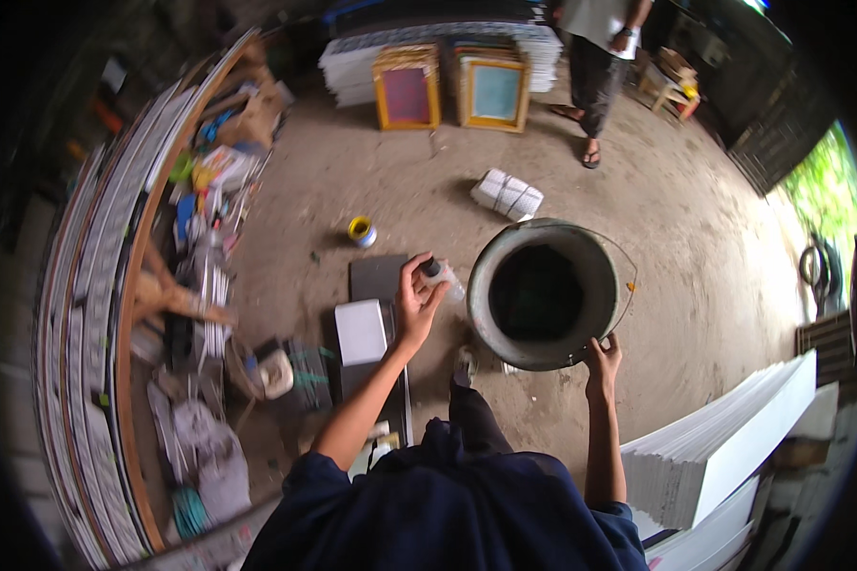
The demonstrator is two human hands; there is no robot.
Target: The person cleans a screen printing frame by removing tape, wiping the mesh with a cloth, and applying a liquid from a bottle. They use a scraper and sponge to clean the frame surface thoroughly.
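Observation:
Between the fingers of my left hand (413,300) is a small clear bottle (437,270) with a black cap, tilted beside the bucket's left side. My right hand (602,365) grips the near right rim of a large grey bucket (481,319). The inside of the bucket is dark, and what it holds cannot be made out. Its thin wire handle (630,305) hangs out over the right side. Left of my left hand, a white rectangular block or pad (360,332) lies on a dark board (376,276).
A small yellow-rimmed tub (362,230) and a strapped white bundle (507,195) sit on the floor (428,181). Framed screens (407,95) lean at the back, near a standing person (595,76). Clutter lines the left; stacked white sheets (724,447) stand at the right.

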